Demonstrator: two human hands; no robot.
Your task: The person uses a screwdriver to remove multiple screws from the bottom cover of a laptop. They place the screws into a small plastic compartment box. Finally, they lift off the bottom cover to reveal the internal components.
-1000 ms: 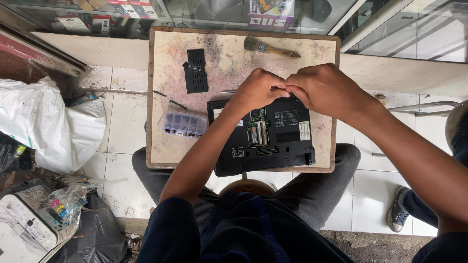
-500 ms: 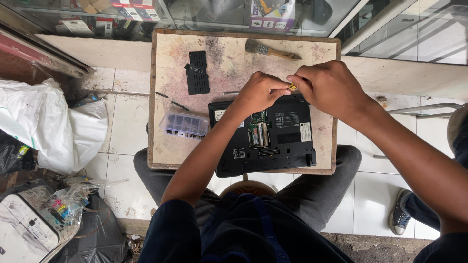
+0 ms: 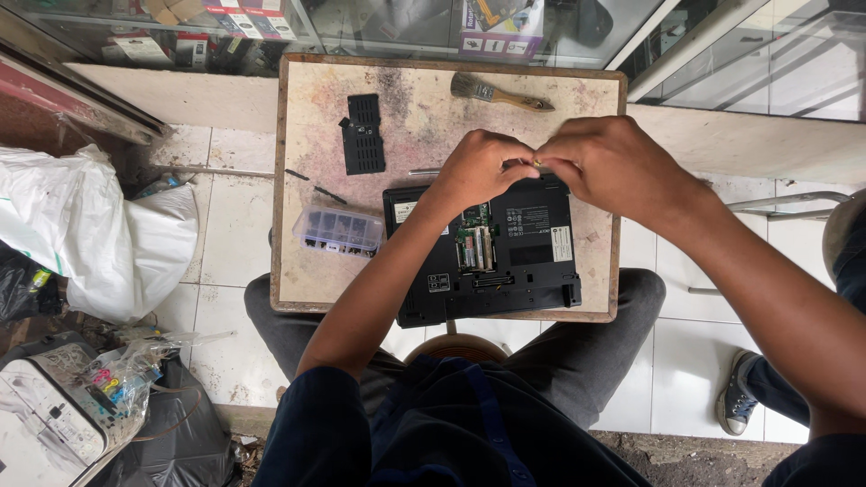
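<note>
Laptop [image 3: 505, 261] upside down, long axis left-right.

Above the overturned black laptop [image 3: 487, 257] on the stained wooden worktop [image 3: 307, 271], left hand [image 3: 483, 167] and right hand [image 3: 613, 167] pinch a tiny yellowish part [image 3: 538, 163] together.

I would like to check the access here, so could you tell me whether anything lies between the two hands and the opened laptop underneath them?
Nothing visible does. The left hand and right hand meet directly above the rear edge of the upturned black laptop, pinching something small that cannot be made out.
</note>
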